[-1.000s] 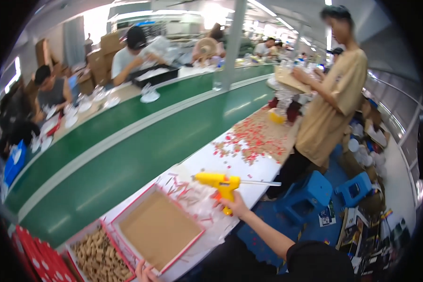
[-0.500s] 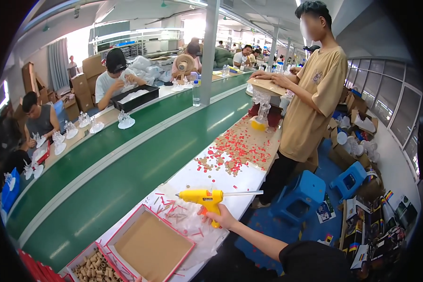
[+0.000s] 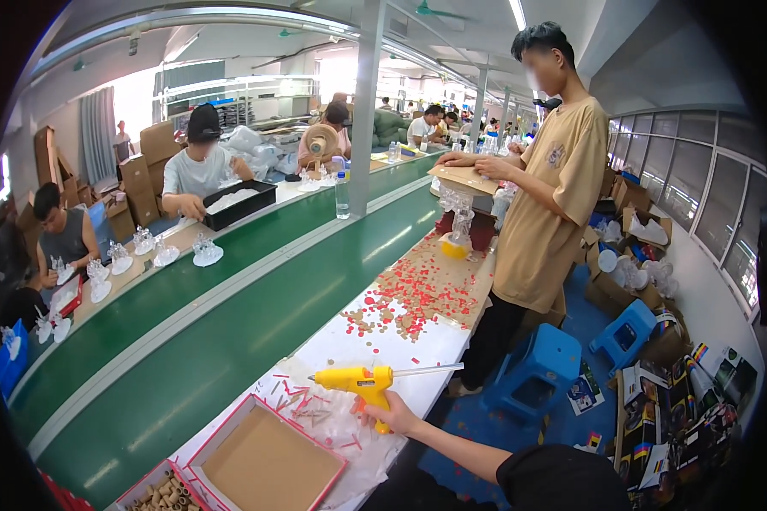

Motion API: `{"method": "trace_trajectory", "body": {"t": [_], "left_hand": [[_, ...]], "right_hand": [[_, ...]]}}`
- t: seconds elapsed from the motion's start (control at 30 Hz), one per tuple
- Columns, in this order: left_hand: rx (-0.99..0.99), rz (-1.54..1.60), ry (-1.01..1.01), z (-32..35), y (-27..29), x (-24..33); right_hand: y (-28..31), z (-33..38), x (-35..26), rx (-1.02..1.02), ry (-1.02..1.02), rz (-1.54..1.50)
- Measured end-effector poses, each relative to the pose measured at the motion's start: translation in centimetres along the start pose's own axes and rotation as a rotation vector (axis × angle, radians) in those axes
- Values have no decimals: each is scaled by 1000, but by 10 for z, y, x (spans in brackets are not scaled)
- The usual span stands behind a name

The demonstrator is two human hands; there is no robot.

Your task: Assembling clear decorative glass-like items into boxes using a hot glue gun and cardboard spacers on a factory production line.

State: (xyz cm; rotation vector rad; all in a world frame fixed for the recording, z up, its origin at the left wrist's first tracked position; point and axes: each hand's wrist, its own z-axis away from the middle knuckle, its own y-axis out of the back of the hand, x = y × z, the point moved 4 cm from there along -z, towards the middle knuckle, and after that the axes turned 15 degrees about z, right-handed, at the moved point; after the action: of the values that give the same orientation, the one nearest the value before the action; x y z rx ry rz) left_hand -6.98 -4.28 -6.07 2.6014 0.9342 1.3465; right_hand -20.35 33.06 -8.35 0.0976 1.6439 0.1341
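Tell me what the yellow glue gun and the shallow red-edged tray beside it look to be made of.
Glue gun, gripped by the right hand: likely moulded plastic, judging by its uniform yellow, smooth, slightly glossy body; the stick at its rear looks translucent. Red-edged tray: probably cardboard, with a flat matte brown floor and thin red-covered walls.

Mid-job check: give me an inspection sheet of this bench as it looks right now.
Surface: white worktable beside a green conveyor.
Job's things: yellow glue gun, nozzle pointing left, glue stick out the back.
Clutter: red and tan chips; red sticks; empty red-rimmed tray.
Grippers: right hand grips the gun's handle; left hand not in view.
Cables: nothing seen.
Surroundings: standing person in tan shirt; blue stools; seated workers across the conveyor.
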Motion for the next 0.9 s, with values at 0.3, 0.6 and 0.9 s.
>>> {"method": "trace_trajectory", "body": {"t": [0.3, 0.6, 0.9], "left_hand": [[-54, -10, 110, -3, 3, 10], [236, 279, 270, 10, -2, 3], [37, 541, -115, -51, 40, 117]], "right_hand": [[0, 0, -1, 19, 12, 18], [3, -1, 8, 144, -18, 11], [7, 1, 8, 102, 23, 52]]}}
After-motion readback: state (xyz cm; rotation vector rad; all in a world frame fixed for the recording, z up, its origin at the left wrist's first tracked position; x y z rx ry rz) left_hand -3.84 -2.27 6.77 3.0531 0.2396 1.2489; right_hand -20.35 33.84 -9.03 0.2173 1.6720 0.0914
